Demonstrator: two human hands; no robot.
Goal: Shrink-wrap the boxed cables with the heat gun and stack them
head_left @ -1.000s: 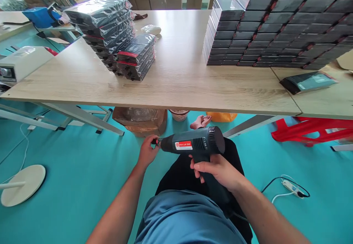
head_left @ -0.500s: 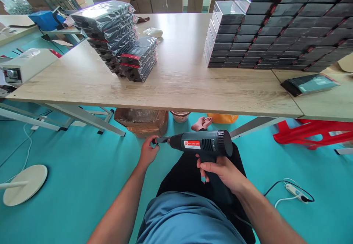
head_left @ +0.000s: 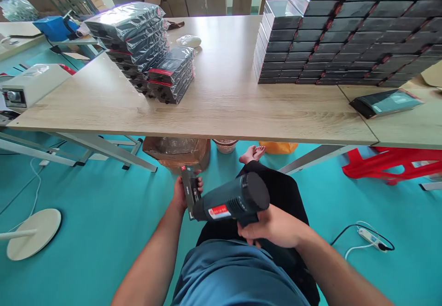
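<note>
In my left hand (head_left: 179, 193) is a slim black box (head_left: 190, 187) with a red corner and white print, gripped along its long sides. My right hand (head_left: 265, 225) is wrapped round the handle of a dark green heat gun (head_left: 229, 200) with a red and white label. The gun's nozzle points left and overlaps the lower part of the box from this view; I cannot tell whether they touch. Both are held over my lap, in front of the wooden table (head_left: 221, 121).
On the table stand a stack of film-wrapped black boxes (head_left: 133, 43) and a large block of stacked boxes (head_left: 331, 43). One wrapped box (head_left: 385, 103) lies at the right. Below are a brown carton (head_left: 177, 151), a red plastic stool (head_left: 390, 163) and a power strip (head_left: 373, 239).
My left hand has turned the box so that its long printed face shows. The heat gun has moved left and down, and its nozzle now tilts downward.
</note>
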